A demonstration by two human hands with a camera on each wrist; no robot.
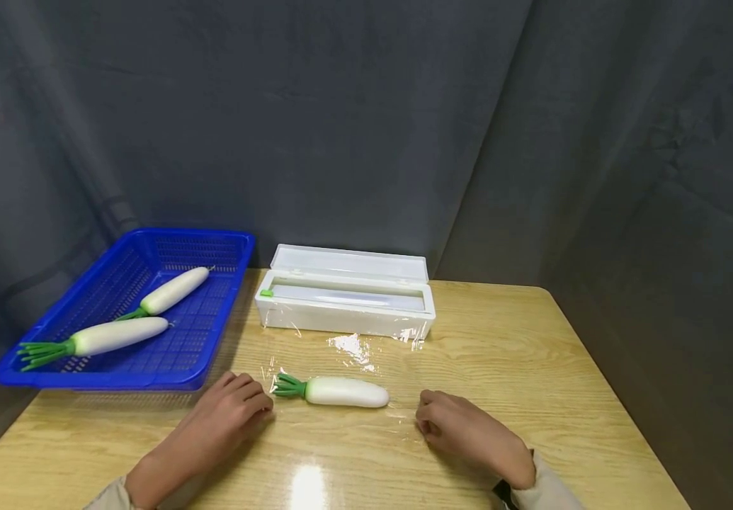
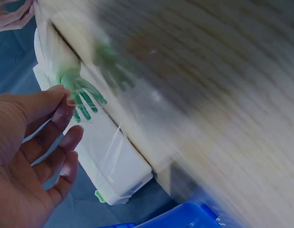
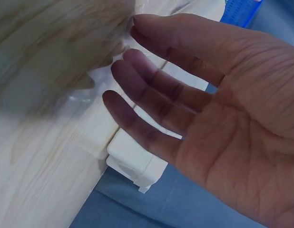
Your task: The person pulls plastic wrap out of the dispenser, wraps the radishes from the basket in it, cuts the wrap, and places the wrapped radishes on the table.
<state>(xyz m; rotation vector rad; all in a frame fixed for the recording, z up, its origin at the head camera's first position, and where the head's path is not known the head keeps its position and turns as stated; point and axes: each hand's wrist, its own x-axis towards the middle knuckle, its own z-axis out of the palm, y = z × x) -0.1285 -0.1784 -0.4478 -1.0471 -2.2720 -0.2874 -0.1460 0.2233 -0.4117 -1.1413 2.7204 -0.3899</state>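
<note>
A white radish (image 1: pixel 347 392) with green leaves lies on the table between my two hands, leaves to the left. Clear plastic wrap (image 1: pixel 353 348) stretches from the white wrap dispenser (image 1: pixel 343 317) toward me; whether the radish lies on or under it I cannot tell. Left of the leaves, my left hand (image 1: pixel 229 418) pinches the film's edge between thumb and index finger, as the left wrist view shows, its other fingers loosely bent. My right hand (image 1: pixel 468 432), right of the radish tip, pinches the film between thumb and index fingertip (image 3: pixel 137 29); the other fingers are spread.
At the left stands a blue plastic basket (image 1: pixel 197 354) holding two more radishes (image 1: pixel 175 290). The dispenser's lid (image 1: pixel 350 263) is raised, with a green slider (image 1: pixel 267 292) at its left end. Grey curtains (image 1: pixel 341 127) hang behind and beside the wooden table (image 1: pixel 506 340).
</note>
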